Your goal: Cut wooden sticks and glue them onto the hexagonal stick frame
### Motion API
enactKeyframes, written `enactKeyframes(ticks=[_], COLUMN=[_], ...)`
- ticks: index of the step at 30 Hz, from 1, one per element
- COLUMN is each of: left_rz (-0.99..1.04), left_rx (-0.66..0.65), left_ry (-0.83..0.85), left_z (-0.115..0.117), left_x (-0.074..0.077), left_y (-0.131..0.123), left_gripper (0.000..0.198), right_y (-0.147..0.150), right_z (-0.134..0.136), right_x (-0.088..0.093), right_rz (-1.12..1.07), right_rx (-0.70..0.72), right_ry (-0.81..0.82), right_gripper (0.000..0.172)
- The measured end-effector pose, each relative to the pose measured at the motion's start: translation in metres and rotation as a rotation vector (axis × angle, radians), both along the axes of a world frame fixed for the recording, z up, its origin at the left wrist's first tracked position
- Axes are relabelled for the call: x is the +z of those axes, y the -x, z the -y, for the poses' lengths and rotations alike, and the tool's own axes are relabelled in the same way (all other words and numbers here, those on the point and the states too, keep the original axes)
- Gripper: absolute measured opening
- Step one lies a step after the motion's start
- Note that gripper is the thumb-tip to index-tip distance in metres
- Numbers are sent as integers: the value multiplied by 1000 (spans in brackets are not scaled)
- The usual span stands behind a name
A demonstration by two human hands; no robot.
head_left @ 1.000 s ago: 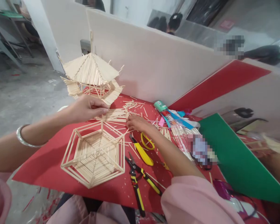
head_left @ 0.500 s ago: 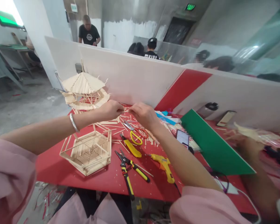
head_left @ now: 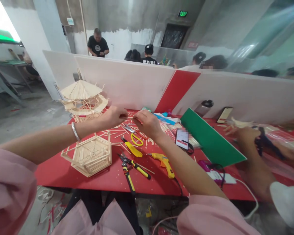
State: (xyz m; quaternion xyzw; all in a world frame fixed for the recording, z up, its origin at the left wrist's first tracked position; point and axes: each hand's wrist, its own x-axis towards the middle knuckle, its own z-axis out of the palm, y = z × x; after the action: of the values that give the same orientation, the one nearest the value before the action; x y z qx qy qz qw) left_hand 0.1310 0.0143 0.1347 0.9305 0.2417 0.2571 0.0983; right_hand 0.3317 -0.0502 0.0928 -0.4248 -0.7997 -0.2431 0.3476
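Observation:
Above the loose sticks, my left hand (head_left: pixel 114 117) and my right hand (head_left: pixel 149 125) face each other with only a small gap between them. Both are closed in a pinch on a thin wooden stick (head_left: pixel 130 117) that spans the gap; its ends are hidden by my fingers. Below my left forearm sits a hexagonal stick frame (head_left: pixel 91 156) with a web-patterned base. Behind that forearm stands a stick pavilion (head_left: pixel 82 91) with a pointed roof. Scissors (head_left: pixel 136 139), a yellow utility knife (head_left: pixel 132 148), wire cutters (head_left: pixel 131 168) and a yellow glue gun (head_left: pixel 163 162) lie nearer me.
Loose wooden sticks (head_left: pixel 116 133) are scattered over the red table (head_left: pixel 88 182). A white partition (head_left: pixel 120 85) borders the back. Right of my arm are a phone (head_left: pixel 182 139), a leaning green board (head_left: pixel 208 140), a power strip (head_left: pixel 222 178) and a co-worker's hand (head_left: pixel 246 137).
The view has shifted, so the table things appear further left. My hands stay in their facing pinch. The co-worker's hands and arms at the right have moved further into view.

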Motion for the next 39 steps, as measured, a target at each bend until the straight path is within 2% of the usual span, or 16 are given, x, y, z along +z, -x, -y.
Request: enactKeyframes(ticks=[4, 9, 14, 18, 24, 30, 35, 37, 39], left_rz=[-13, -34, -31, -46, -119, -185, -112, -77, -86], left_rx=[34, -64, -61, 26, 227, 320, 405, 384, 276], left_ry=[8, -112, -134, -131, -26, -19, 66, 134, 238], left_z=[-1, -11, -21, -27, -35, -48, -62, -67, -70], left_x=[-2, -6, -12, -16, -18, -21, -24, -24, -22], left_y=[5, 16, 26, 28, 26, 23, 15, 17, 24], left_gripper=[22, 32, 30, 26, 21, 20, 23, 24, 23], right_y=[6, 16, 27, 38, 57, 67, 71, 66, 55], right_z=[-4, -14, -27, -38, -52, -63, -81, -85, -84], right_x=[-3, -6, -11, -17, -26, -22, -16, -14, -11], right_rz=[20, 89, 79, -21, -136, -121, -142, -181, -231], right_rx=[-5, -11, -13, -47, -222, -297, -427, -347, -126], right_ry=[18, 42, 45, 95, 266, 355, 423, 470, 563], right_gripper=[22, 23, 28, 28, 28, 29, 28, 26, 27])
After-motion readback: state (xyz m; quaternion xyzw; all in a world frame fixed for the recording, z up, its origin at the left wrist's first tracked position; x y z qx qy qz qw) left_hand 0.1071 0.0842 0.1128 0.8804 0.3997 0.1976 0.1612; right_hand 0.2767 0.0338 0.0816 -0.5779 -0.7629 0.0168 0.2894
